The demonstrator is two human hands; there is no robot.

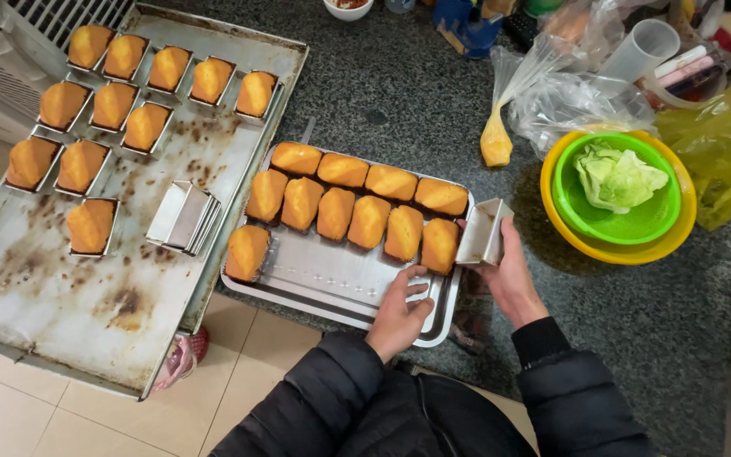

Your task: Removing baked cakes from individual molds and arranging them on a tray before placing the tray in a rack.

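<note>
My left hand point(399, 311) rests on the near edge of a small shiny steel tray point(332, 275) with its fingers curled. Several golden loaf cakes point(369, 220) lie unmoulded in rows on that tray. My right hand point(509, 279) holds an empty small metal loaf mould point(482, 233) tilted just past the tray's right edge, next to the last cake point(439, 245). To the left, a large stained baking sheet point(120, 305) carries several more cakes still in their moulds point(113, 106) and a stack of empty moulds point(184, 217).
A dark speckled stone counter point(399, 93) holds both trays; the big sheet overhangs its edge above a tiled floor. At right stands a green bowl with lettuce point(618, 182) inside a yellow bowl, with plastic bags point(577, 101), a clear measuring cup point(640, 51) and clutter behind.
</note>
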